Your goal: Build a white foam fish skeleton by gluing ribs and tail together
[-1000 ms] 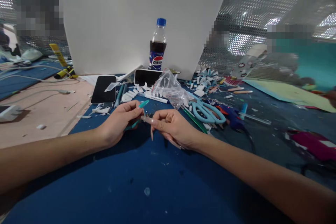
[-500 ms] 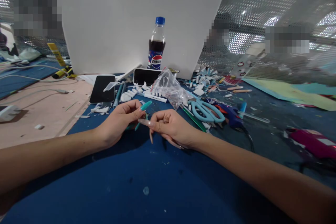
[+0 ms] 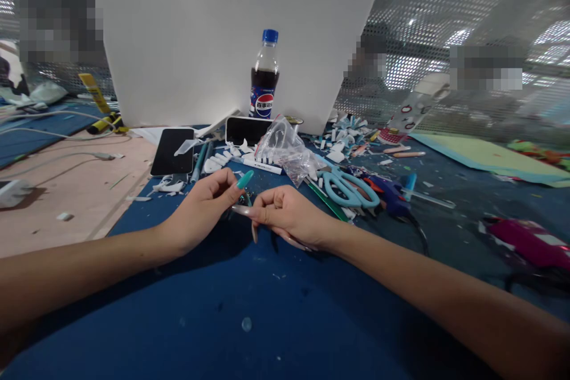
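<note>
My left hand (image 3: 202, 208), with long teal nails, is pinched closed over the blue tabletop (image 3: 249, 285). My right hand (image 3: 291, 217), with long pale shiny nails, is closed in a pinch just to its right. Their fingertips nearly meet. A small dark, shiny bit (image 3: 243, 197) shows between them; it is too small and too covered to name. Behind the hands lie a white marker (image 3: 262, 166), a crumpled clear plastic bag (image 3: 289, 151) and light-blue scissors (image 3: 350, 187).
A cola bottle (image 3: 265, 80) stands before a white board (image 3: 187, 29). Two phones, one a black phone (image 3: 173, 151), lie at the back left. White scraps (image 3: 342, 136) are heaped back right. A blue glue gun (image 3: 392, 193) and a magenta tool (image 3: 529, 240) lie at right.
The view has shifted very slightly. Both hands stay pinched together in nearly the same spot, and the fingers of my left hand have moved a little. An orange-green thing now shows at far right.
</note>
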Motion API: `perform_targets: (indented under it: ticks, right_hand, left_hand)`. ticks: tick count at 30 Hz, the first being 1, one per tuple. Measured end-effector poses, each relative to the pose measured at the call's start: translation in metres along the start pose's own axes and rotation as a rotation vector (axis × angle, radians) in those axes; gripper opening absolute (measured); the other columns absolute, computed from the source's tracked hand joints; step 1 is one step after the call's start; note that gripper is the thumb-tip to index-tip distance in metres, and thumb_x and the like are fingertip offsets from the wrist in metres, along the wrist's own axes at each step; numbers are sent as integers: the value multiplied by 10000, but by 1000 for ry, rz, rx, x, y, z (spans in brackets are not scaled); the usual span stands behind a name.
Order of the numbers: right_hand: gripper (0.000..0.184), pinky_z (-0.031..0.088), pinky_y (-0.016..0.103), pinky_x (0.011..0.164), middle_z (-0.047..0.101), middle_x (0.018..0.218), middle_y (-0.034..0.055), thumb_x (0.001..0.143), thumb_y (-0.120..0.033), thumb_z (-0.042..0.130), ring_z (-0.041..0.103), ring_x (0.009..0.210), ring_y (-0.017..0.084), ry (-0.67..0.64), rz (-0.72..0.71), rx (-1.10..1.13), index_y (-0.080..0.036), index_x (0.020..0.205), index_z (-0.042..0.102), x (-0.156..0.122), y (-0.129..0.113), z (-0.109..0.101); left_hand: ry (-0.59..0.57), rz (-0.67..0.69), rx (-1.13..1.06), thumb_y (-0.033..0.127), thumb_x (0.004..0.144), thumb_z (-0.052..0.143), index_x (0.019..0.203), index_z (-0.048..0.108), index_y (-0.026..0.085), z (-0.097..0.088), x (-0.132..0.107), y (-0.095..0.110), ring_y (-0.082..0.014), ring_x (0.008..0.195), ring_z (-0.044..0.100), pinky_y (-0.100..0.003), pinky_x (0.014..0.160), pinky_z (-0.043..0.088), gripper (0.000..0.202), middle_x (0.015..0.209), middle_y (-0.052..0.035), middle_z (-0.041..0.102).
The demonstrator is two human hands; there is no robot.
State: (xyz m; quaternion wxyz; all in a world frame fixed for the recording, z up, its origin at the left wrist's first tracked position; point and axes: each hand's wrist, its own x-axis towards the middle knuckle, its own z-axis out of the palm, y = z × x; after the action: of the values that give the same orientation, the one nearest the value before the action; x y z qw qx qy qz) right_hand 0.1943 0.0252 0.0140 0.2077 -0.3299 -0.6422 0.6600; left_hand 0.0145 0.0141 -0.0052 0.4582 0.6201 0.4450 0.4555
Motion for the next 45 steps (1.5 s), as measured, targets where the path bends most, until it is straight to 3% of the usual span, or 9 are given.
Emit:
perform_targets:
  ticks: [8, 16, 23, 31, 37, 45]
  right_hand:
    - [410, 172, 151, 208, 387, 244, -91, 784, -500, 638, 277, 163, 40, -3, 70, -58, -118, 636, 623, 0, -4, -3]
    - [368, 171, 150, 215, 408, 255, -96, 763, -462, 674, 294, 170, 42, 16, 23, -37, -138, 628, 565, 1, 1, -3]
    - [296, 274, 130, 246, 500, 373, -92, 802, -376, 655, 394, 227, 34, 105, -74, -96, -161, 658, 513, -3, 7, 5]
    - [272, 336, 152, 280, 442, 393, -108, 830, -347, 609, 467, 273, 68, 169, -138, -245, -191, 662, 463, -9, 8, 10]
    - [315, 364, 152, 300, 466, 421, -93, 787, -409, 660, 499, 319, 72, 111, -122, -237, -187, 663, 474, -8, 6, 8]
    - [301, 372, 142, 309, 523, 397, -80, 830, -406, 616, 485, 291, 62, 144, -130, -154, -188, 690, 464, -6, 11, 6]
  left_hand:
    - [-44, -58, -76, 366, 828, 533, 665, 371, 192, 0, 0, 1, -75, 497, 285, -213, 459, 225, 288, 563, 66, 355]
    - [-75, -66, 176, 413, 801, 498, 638, 395, 182, 1, 0, 7, -78, 517, 303, -217, 488, 253, 301, 559, 67, 350]
    - [-294, -91, 138, 423, 762, 528, 615, 377, 184, -4, 9, 9, -59, 472, 292, -206, 454, 221, 318, 538, 76, 352]
    - [-446, -160, 96, 414, 788, 547, 650, 441, 171, -9, 16, 4, -61, 450, 364, -196, 442, 257, 300, 532, 48, 453]
    - [-411, -156, 117, 398, 739, 595, 655, 482, 160, -8, 16, 7, -61, 475, 372, -196, 465, 288, 276, 556, 52, 452]
    - [-295, -107, 115, 410, 795, 537, 695, 471, 176, -6, 12, 6, -64, 424, 374, -188, 417, 276, 263, 521, 59, 447]
